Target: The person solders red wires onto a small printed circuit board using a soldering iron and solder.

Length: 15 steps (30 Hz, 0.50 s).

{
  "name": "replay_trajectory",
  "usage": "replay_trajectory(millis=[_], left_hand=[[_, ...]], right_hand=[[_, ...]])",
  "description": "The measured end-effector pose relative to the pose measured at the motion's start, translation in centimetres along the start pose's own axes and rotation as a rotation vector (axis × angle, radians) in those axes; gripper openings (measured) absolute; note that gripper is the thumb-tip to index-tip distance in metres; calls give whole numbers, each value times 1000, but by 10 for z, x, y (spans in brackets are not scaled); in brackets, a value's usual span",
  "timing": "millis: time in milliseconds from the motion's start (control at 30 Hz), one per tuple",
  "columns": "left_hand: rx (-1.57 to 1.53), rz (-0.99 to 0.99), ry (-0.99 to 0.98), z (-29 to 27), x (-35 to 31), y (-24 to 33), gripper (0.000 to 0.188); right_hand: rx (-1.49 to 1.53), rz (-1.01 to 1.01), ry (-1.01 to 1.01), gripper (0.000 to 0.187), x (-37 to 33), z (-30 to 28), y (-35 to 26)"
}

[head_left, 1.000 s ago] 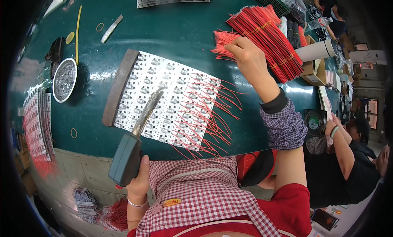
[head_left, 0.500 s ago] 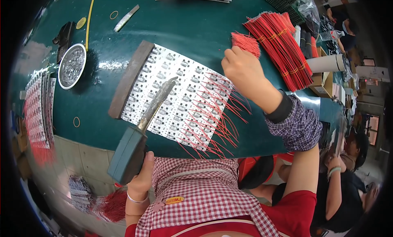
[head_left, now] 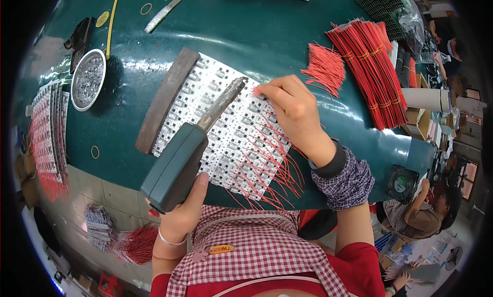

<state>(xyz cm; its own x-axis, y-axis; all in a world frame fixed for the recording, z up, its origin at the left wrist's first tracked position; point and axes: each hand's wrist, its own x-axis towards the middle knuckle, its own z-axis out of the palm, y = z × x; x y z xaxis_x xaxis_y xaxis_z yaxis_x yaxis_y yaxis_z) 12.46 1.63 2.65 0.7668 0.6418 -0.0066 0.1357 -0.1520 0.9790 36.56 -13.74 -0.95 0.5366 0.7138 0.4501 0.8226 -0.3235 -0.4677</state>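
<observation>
My left hand (head_left: pixel 186 212) is wrapped round the grip of a dark green soldering gun (head_left: pixel 177 166). Its tip hovers over or touches the upper right part of a white circuit board panel (head_left: pixel 215 166); the gap cannot be judged. Beside that tip, my right hand (head_left: pixel 299 112) pinches a small red wire end (head_left: pixel 256 90), possibly more than one, over the panel's edge. Lower along the same side, several red wires (head_left: pixel 280 168) hang off the boards. A dark flat bar (head_left: pixel 167 104) lies along the panel's left edge.
Loose short red wires (head_left: pixel 324 71) lie at right, beside banded red wire bundles (head_left: pixel 367 73). At left stand a white-rimmed bowl (head_left: pixel 73 91) of metallic scraps and stacked wired panels (head_left: pixel 49 132). A knife-like blade (head_left: pixel 163 13) lies at the back. Other people work at far right.
My right hand has moved left from the loose red wires to the panel, now with red wire in its fingertips. The soldering gun has shifted up and right toward it.
</observation>
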Motion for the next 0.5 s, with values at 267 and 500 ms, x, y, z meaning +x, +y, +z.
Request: replay_trajectory(millis=[267, 500], left_hand=[[106, -7, -79, 7, 8, -9, 37], [115, -67, -99, 15, 16, 1, 23]], right_hand=[[-32, -22, -55, 27, 0, 1, 1], [-68, -91, -41, 26, 3, 0, 0]])
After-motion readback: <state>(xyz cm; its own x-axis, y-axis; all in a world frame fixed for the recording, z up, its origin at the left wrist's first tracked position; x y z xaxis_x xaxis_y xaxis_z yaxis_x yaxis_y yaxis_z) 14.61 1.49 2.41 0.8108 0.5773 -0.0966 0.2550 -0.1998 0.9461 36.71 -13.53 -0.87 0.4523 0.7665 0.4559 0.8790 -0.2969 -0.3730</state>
